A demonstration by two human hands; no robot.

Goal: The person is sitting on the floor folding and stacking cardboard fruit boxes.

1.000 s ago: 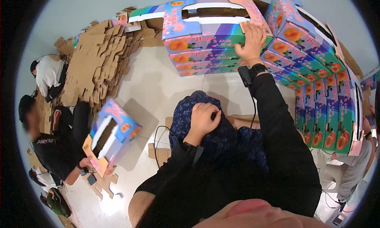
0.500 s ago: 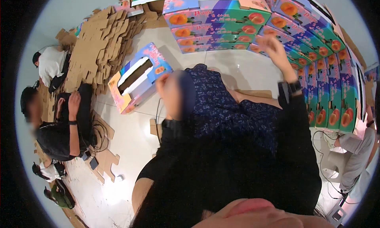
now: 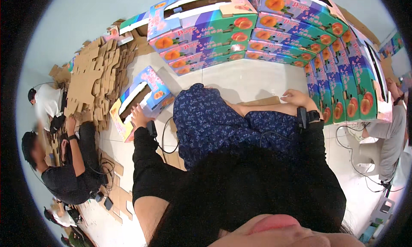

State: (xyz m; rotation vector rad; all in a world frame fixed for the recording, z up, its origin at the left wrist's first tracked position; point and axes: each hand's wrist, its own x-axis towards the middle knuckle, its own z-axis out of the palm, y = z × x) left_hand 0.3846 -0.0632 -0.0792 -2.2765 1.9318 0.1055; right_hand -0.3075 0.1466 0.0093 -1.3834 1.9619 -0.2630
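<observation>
My left hand [image 3: 140, 117] reaches to the left, fingers spread over the near edge of a colourful fruit-printed carton [image 3: 155, 83]. That carton stands on the floor with a long slot in its top, and the fingertips appear to touch the rim of the slot. Near my bare lower leg, my right hand [image 3: 297, 97] is closed, its thumb and fingers drawn together. A small white bit shows at those fingertips, too small to name. Dark bands with small devices sit on both wrists.
Matching cartons [image 3: 206, 32] are stacked ahead, and more cartons [image 3: 362, 77] stand at the right. A tall pile of flat brown cardboard [image 3: 88, 82] is at the left, beside a seated person in black [image 3: 64, 178]. A black cable [image 3: 165, 140] loops near my left forearm.
My left hand has moved left onto the slotted carton. My right hand has come down from beside the stacked cartons to near my leg, and its fingers have closed. The view has shifted.
</observation>
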